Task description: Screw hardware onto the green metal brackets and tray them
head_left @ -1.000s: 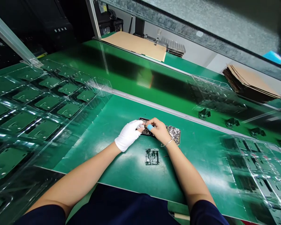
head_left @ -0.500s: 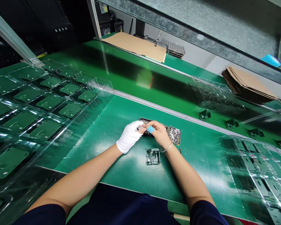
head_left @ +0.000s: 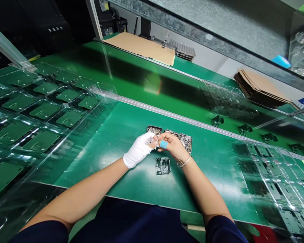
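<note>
Any piece between the pressed-together fingertips of the gloved left hand [head_left: 138, 148] and the right hand [head_left: 172, 145] is too small to make out. Just nearer on the bench [head_left: 131, 121] lies a squarish, silvery frame [head_left: 163, 165] with dark parts; beyond, the right hand partly hides the rightmost tray [head_left: 192, 144] of tiny metal bits.

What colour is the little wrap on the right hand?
The wrap on the right hand is light blue, best seen in the head view.

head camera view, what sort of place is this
Probably a factory assembly workstation: tiny metal parts fill small containers on a green bench, a clear plastic tray with rows of compartments stands on the left, and similar dark pieces sit spaced in a row beyond.
</note>
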`<act>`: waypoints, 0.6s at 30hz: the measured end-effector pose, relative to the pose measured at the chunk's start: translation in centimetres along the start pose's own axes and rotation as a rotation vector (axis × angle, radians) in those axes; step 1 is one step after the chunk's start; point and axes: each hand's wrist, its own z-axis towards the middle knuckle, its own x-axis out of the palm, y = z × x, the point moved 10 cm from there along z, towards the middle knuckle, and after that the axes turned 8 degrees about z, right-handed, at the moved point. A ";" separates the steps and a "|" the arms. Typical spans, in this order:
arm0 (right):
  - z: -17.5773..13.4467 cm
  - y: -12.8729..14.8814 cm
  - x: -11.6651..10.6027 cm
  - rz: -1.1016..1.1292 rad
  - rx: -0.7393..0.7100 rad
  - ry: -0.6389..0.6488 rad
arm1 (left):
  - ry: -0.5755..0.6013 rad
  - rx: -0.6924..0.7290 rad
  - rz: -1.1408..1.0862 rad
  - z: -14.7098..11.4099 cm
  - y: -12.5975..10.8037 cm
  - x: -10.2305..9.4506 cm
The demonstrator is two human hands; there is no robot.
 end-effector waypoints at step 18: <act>-8.5 2.9 -3.7 -0.590 -0.437 -0.173 | 0.144 0.083 0.908 -6.4 0.7 4.7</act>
